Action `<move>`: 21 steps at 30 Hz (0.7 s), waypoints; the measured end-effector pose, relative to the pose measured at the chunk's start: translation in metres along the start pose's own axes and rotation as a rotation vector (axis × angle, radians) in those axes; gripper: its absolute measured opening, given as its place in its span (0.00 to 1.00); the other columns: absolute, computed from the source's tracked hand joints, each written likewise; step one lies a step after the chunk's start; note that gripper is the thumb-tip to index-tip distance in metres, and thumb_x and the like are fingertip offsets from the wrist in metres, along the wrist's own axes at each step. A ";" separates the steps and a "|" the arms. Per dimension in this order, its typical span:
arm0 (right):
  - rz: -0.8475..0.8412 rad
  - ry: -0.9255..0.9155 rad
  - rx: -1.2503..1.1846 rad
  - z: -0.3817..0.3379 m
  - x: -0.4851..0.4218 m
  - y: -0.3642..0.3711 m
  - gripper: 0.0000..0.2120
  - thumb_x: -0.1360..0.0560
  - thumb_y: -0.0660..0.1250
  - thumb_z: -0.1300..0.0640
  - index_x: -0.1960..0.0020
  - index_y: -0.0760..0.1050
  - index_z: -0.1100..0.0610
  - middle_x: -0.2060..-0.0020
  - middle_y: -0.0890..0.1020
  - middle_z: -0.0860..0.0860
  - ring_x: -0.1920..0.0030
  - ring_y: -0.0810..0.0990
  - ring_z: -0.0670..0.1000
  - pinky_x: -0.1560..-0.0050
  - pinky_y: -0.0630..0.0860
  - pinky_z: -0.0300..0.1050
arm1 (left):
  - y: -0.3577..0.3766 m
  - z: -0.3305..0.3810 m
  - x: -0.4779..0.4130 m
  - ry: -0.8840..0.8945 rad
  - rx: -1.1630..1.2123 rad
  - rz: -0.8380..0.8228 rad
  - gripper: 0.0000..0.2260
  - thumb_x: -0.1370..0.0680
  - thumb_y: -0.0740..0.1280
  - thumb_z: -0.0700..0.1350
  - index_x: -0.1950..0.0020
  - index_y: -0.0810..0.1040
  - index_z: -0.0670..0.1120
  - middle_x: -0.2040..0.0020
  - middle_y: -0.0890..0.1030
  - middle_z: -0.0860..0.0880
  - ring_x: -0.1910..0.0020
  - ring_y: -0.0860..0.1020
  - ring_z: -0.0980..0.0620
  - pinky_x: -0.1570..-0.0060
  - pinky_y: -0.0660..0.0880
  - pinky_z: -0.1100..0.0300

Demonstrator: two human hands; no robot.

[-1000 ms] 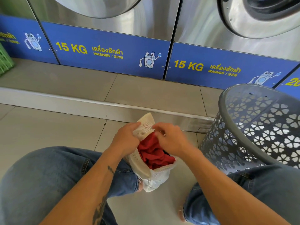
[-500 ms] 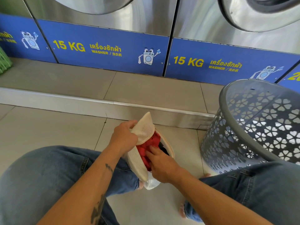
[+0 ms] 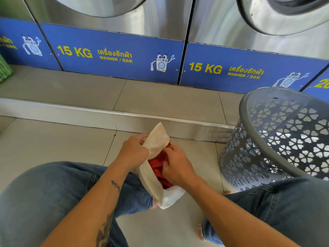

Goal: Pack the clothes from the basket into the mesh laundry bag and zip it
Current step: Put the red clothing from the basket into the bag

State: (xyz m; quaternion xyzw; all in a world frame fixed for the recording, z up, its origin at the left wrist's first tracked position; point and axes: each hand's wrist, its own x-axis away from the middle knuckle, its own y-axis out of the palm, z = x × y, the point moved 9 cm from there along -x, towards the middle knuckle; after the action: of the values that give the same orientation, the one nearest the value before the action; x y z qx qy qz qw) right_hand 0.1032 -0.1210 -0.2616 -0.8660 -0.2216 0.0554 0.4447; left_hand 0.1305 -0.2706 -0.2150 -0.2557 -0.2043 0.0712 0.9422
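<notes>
A cream mesh laundry bag (image 3: pixel 154 168) stands between my knees on the floor, its mouth open. Red clothing (image 3: pixel 157 164) fills it and shows through the opening. My left hand (image 3: pixel 133 152) grips the bag's upper left flap and holds it up. My right hand (image 3: pixel 175 165) lies on the red cloth at the opening, fingers curled into the fabric. A grey perforated basket (image 3: pixel 277 139) leans tilted at the right, by my right knee; I see no clothes inside it.
Steel washers with blue 15 KG panels (image 3: pixel 114 54) line the back above a raised tiled step (image 3: pixel 124 114). A green crate (image 3: pixel 4 68) sits at the far left. My jeans-clad knees flank the bag.
My right hand went down into the bag's mouth, pushing the red cloth deeper, then rose slightly. The left hand kept its hold on the flap. The view shifted a little.
</notes>
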 end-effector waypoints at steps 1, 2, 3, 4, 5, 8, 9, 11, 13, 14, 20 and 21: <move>-0.043 -0.009 0.021 0.002 -0.001 0.012 0.34 0.30 0.54 0.43 0.25 0.67 0.51 0.25 0.67 0.50 0.27 0.66 0.55 0.29 0.70 0.57 | 0.000 -0.001 -0.001 -0.004 -0.002 -0.002 0.27 0.28 0.65 0.37 0.31 0.74 0.58 0.46 0.82 0.54 0.53 0.80 0.53 0.66 0.73 0.62; -0.107 -0.019 0.047 0.005 0.000 0.027 0.39 0.30 0.52 0.39 0.20 0.58 0.50 0.21 0.62 0.50 0.23 0.61 0.55 0.25 0.65 0.59 | 0.000 -0.002 -0.002 -0.010 -0.004 -0.008 0.28 0.28 0.65 0.38 0.31 0.75 0.58 0.47 0.82 0.54 0.53 0.80 0.52 0.66 0.73 0.61; -0.191 -0.018 0.083 0.012 0.002 0.043 0.43 0.30 0.51 0.35 0.18 0.49 0.50 0.18 0.55 0.50 0.20 0.54 0.55 0.23 0.60 0.60 | 0.001 -0.003 -0.003 -0.017 -0.011 -0.020 0.27 0.28 0.64 0.38 0.32 0.75 0.59 0.48 0.82 0.53 0.53 0.80 0.52 0.65 0.73 0.61; -0.275 -0.003 0.125 0.022 0.004 0.058 0.45 0.30 0.49 0.33 0.17 0.42 0.50 0.17 0.49 0.50 0.18 0.48 0.55 0.21 0.55 0.62 | 0.003 -0.006 -0.003 -0.026 -0.026 -0.039 0.27 0.28 0.64 0.38 0.31 0.74 0.59 0.48 0.82 0.53 0.53 0.80 0.52 0.65 0.74 0.60; -0.347 0.026 0.155 0.033 0.006 0.067 0.45 0.29 0.49 0.32 0.18 0.38 0.48 0.17 0.44 0.50 0.18 0.44 0.55 0.20 0.51 0.62 | 0.005 -0.008 -0.004 -0.036 -0.042 -0.066 0.28 0.28 0.64 0.39 0.30 0.73 0.59 0.48 0.82 0.53 0.53 0.80 0.51 0.63 0.75 0.59; -0.465 0.111 0.180 0.053 0.000 0.072 0.43 0.25 0.56 0.37 0.18 0.37 0.46 0.17 0.42 0.49 0.18 0.42 0.56 0.19 0.47 0.60 | 0.018 -0.015 -0.005 -0.075 -0.089 -0.181 0.30 0.27 0.62 0.39 0.27 0.68 0.60 0.45 0.80 0.52 0.52 0.80 0.49 0.54 0.80 0.53; -0.490 0.121 0.185 0.052 -0.004 0.069 0.43 0.24 0.58 0.38 0.18 0.38 0.45 0.17 0.43 0.49 0.18 0.43 0.57 0.19 0.48 0.58 | 0.022 -0.016 -0.005 -0.084 -0.106 -0.209 0.30 0.27 0.62 0.39 0.27 0.67 0.59 0.44 0.80 0.53 0.51 0.80 0.49 0.51 0.80 0.50; -0.528 0.125 0.180 0.045 -0.009 0.061 0.43 0.25 0.61 0.41 0.18 0.41 0.45 0.17 0.48 0.49 0.18 0.49 0.58 0.20 0.53 0.57 | 0.025 -0.018 -0.007 -0.095 -0.137 -0.230 0.31 0.27 0.63 0.39 0.26 0.65 0.58 0.42 0.79 0.52 0.49 0.79 0.49 0.48 0.80 0.48; -0.570 0.154 0.102 0.038 -0.011 0.046 0.38 0.26 0.64 0.46 0.19 0.54 0.44 0.20 0.60 0.50 0.23 0.64 0.57 0.27 0.65 0.53 | 0.026 -0.017 -0.009 -0.089 -0.156 -0.228 0.31 0.27 0.64 0.38 0.25 0.65 0.58 0.41 0.78 0.52 0.47 0.79 0.48 0.47 0.79 0.48; -0.579 0.181 0.049 0.035 -0.012 0.036 0.32 0.26 0.65 0.48 0.23 0.63 0.44 0.25 0.69 0.50 0.30 0.71 0.55 0.34 0.70 0.50 | 0.027 -0.016 -0.010 -0.081 -0.159 -0.227 0.31 0.27 0.64 0.38 0.26 0.65 0.58 0.41 0.78 0.52 0.47 0.78 0.48 0.47 0.79 0.48; -0.152 0.265 -0.131 0.027 -0.050 -0.058 0.11 0.26 0.64 0.57 0.48 0.82 0.55 0.56 0.83 0.50 0.59 0.80 0.46 0.59 0.79 0.44 | 0.030 -0.014 -0.020 -0.077 -0.111 -0.227 0.35 0.27 0.63 0.43 0.22 0.54 0.60 0.45 0.78 0.50 0.51 0.79 0.49 0.54 0.81 0.53; -0.103 0.296 -0.157 0.032 -0.053 -0.064 0.14 0.25 0.63 0.59 0.42 0.80 0.54 0.52 0.82 0.51 0.58 0.79 0.45 0.60 0.75 0.39 | 0.031 -0.014 -0.021 -0.079 -0.105 -0.224 0.35 0.26 0.62 0.44 0.22 0.53 0.60 0.44 0.78 0.50 0.51 0.80 0.49 0.54 0.81 0.53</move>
State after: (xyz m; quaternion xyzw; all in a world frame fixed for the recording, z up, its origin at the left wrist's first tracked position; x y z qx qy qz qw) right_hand 0.0250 -0.0877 -0.2357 -0.8844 -0.2014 -0.1133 0.4056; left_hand 0.1165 -0.2557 -0.2489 -0.2774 -0.2717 -0.0352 0.9209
